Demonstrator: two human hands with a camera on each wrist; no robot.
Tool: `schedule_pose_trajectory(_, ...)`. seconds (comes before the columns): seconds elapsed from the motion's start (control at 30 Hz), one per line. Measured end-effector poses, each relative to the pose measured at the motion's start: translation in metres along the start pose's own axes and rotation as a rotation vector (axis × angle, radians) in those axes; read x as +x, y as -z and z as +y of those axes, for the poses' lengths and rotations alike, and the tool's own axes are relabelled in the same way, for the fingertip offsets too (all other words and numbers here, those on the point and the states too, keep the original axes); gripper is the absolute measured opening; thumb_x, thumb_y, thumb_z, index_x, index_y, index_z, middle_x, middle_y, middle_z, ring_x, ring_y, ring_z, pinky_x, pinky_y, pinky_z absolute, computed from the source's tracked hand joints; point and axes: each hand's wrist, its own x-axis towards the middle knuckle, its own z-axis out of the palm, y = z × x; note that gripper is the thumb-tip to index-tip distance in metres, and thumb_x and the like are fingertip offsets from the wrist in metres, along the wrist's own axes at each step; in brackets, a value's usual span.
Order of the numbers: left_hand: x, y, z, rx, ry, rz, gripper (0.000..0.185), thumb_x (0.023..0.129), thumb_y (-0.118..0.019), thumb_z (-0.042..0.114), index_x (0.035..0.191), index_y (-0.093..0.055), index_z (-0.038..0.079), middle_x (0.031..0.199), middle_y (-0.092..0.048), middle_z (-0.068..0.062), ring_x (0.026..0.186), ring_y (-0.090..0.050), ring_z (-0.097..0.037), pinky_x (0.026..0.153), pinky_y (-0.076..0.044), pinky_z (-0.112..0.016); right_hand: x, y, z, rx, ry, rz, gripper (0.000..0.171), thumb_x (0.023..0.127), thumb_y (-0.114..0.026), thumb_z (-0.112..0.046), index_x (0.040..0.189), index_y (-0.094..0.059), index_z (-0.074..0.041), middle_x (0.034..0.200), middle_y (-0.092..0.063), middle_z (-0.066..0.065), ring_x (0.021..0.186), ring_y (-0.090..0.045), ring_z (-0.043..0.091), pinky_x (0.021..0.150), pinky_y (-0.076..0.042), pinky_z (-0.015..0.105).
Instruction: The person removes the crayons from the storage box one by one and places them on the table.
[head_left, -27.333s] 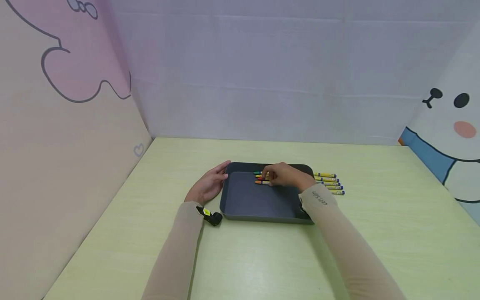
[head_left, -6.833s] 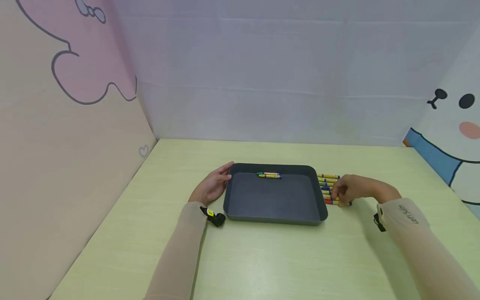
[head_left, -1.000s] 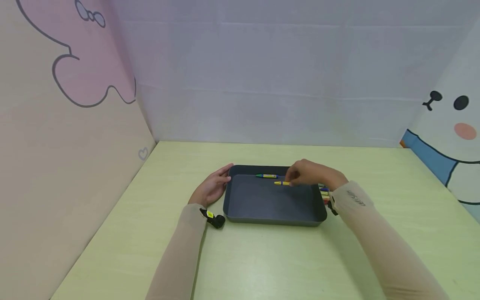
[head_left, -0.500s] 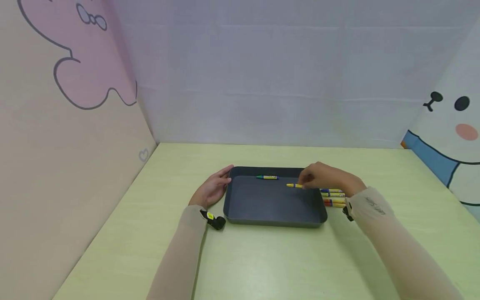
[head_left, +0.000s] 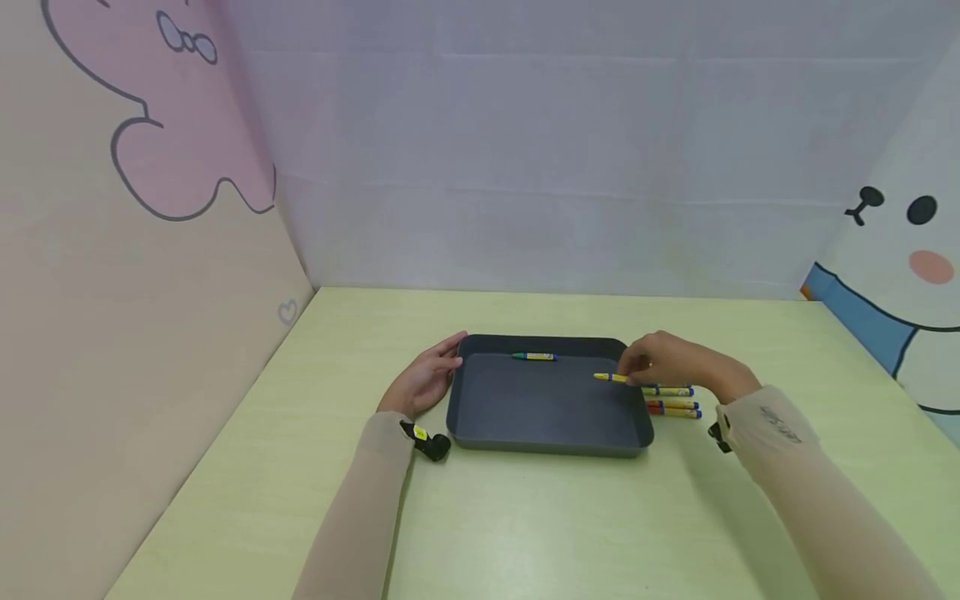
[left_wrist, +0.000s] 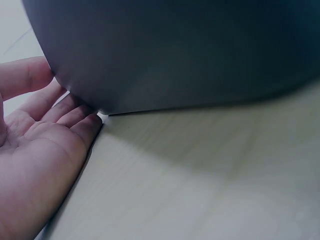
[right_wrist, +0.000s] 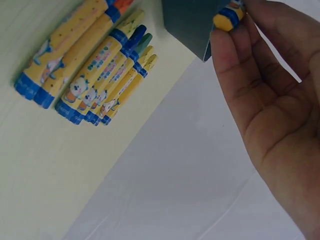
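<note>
My right hand (head_left: 667, 360) pinches a yellow crayon (head_left: 607, 377) above the right part of a dark grey tray (head_left: 540, 443). The crayon's pointed tip faces left, and in the right wrist view its blue-banded end (right_wrist: 229, 19) shows between thumb and fingers. Inside the tray, near the far wall, lies a green crayon (head_left: 536, 357). My left hand (head_left: 422, 379) rests against the tray's left side, thumb and fairly straight fingers touching the outer wall (left_wrist: 150, 60). Several crayons (right_wrist: 100, 70) lie side by side on the table right of the tray; my right hand partly hides them in the head view.
The pale wooden table (head_left: 517, 525) is bounded by a white cloth (head_left: 480, 183) at the back and printed panels at both sides. Among the crayons outside, red and orange ones (head_left: 673, 408) lie nearest me.
Over the last second my right hand has carried the yellow crayon rightward, from mid-tray to the tray's right side. The green crayon stays put. My left hand keeps its place on the tray.
</note>
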Motion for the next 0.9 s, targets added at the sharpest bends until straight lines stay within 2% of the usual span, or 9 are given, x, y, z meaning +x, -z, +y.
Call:
schedule_pose_trajectory(0.3,-0.001,0.000,0.001,0.012,-0.001,0.005,0.063,0.097,-0.037,-0.011,0.154,-0.023,0.011,0.163,-0.004,0.002,0.141,-0.016,-0.009,0.082,-0.042,-0.014,-0.016,0.003,0.011,0.026,0.003,0.004,0.014,0.090,-0.064,-0.008,0.101,-0.072,-0.008,0.092,-0.070,0.000,0.079,-0.063,0.010,0.069,-0.051,0.027)
schedule_pose_trajectory(0.9,-0.001,0.001,0.001,0.018,0.002,-0.002,0.063,0.097,-0.039,-0.010,0.154,-0.022,0.011,0.163,-0.004,0.003,0.127,-0.031,-0.006,0.080,-0.043,-0.013,-0.045,0.006,0.041,0.162,-0.113,-0.062,0.020,0.090,-0.066,-0.017,0.106,-0.070,-0.005,0.096,-0.069,-0.001,0.082,-0.061,0.010,0.072,-0.052,0.028)
